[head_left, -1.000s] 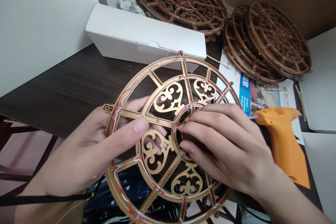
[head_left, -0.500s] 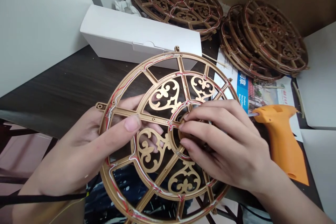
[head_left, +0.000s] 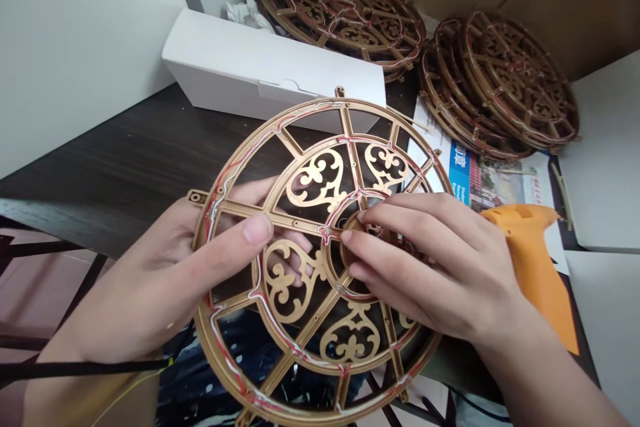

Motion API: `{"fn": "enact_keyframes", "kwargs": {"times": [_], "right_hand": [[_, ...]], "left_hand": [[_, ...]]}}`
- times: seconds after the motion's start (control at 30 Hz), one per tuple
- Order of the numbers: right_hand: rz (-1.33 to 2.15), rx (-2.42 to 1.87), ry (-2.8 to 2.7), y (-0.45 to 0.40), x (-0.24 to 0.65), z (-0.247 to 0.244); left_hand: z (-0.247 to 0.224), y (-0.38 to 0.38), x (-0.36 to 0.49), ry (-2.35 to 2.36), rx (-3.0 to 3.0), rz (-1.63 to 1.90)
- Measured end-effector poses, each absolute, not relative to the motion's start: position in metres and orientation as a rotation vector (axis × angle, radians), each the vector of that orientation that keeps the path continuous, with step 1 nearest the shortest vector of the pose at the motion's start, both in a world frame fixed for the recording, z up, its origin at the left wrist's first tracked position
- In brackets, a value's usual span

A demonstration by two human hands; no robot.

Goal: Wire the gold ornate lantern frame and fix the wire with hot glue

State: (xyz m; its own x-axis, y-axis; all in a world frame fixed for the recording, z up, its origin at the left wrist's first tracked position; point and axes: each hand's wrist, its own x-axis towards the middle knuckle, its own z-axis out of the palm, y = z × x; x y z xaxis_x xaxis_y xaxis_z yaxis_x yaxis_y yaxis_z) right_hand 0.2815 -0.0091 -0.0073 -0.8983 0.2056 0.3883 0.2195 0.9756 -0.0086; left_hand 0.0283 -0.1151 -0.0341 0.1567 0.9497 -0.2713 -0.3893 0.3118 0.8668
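We hold a gold round openwork frame (head_left: 320, 147), with heart-shaped scrollwork panels and red and white wires running along its ribs, up in front of us over the near edge of the worktop. Our left hand (head_left: 165, 273) grips it at the left side, thumb on the front of a spoke and fingers behind it. Our right hand (head_left: 425, 267) is curled, its fingertips (head_left: 360, 215) pressing on the small central ring (head_left: 350, 267) of the frame.

Past the frame, a long white cardboard box (head_left: 265, 63) lies on the dark wood-grain worktop (head_left: 125, 160), with crumpled white tissue (head_left: 245, 13) behind it. Two lots of brown-stained round frames sit along the far edge: a flat one (head_left: 340, 10) and a leaning stack (head_left: 500, 87). At the right, an orange hot glue gun (head_left: 530, 267) lies on a printed brochure (head_left: 500, 183), its nozzle end hidden behind our right hand. The brochure's blue band (head_left: 459, 173) carries white lettering, too small and angled to read with confidence. A black strap (head_left: 75, 368) crosses below our left forearm, and dark speckled cloth (head_left: 225, 353) shows through the frame's lower openings.
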Motion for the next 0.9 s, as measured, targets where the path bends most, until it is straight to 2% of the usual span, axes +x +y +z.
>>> {"fn": "enact_keyframes", "kwargs": {"times": [0.2, 0.4, 0.9], "right_hand": [[0.083, -0.404, -2.699, -0.012, 0.277, -0.009], [0.483, -0.776, -2.594, -0.015, 0.261, 0.008], [0.745, -1.009, -2.804, 0.004, 0.239, 0.034]], "left_hand": [[-0.038, -0.114, 0.027, 0.966, 0.769, 1.098], [-0.036, -0.112, 0.029, 0.820, 0.738, 1.094], [-0.035, -0.110, 0.026, 0.943, 0.887, 1.069]]}}
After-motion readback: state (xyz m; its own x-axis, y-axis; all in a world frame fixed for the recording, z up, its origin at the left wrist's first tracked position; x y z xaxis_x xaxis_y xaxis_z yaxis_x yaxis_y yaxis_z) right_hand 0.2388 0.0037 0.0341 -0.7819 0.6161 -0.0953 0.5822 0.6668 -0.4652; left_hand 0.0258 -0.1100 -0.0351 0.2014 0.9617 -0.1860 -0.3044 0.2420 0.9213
